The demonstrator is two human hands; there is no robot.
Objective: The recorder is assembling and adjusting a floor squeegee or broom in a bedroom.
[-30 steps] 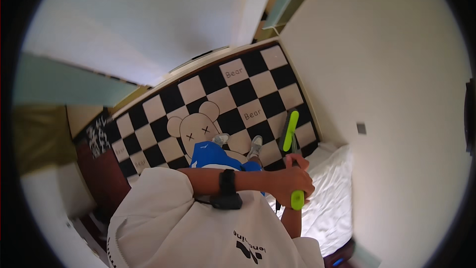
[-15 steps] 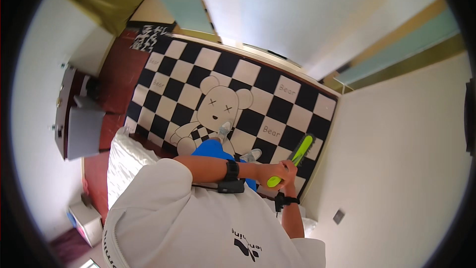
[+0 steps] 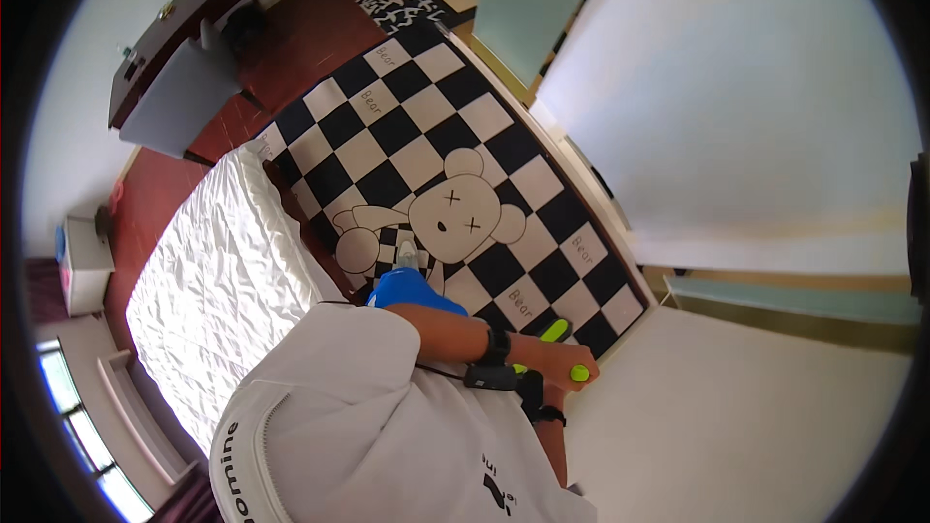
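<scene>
My left forearm reaches across to the right. My left hand [image 3: 564,362] is closed round a lime-green brush [image 3: 579,373], whose rounded handle end pokes out of the fist. Beyond the hand, another lime-green part [image 3: 555,331] with a dark edge shows, and a small green bit lies by the wrist. My right hand [image 3: 555,394] is just behind and below the left one, mostly covered by it, so its fingers do not show. Both wrists wear black bands.
A bed with a shiny white cover [image 3: 208,300] stands to the left. Underfoot is a black-and-white checkered bear mat [image 3: 455,199]. A grey chair [image 3: 184,97] and dark desk [image 3: 160,29] are at the far left. Pale panels [image 3: 756,107] and a white wall [image 3: 717,407] border the right.
The view has turned, bringing more of the bed and a window into sight on the left. The brush has swung round in my hands, and my left hand now covers most of my right.
</scene>
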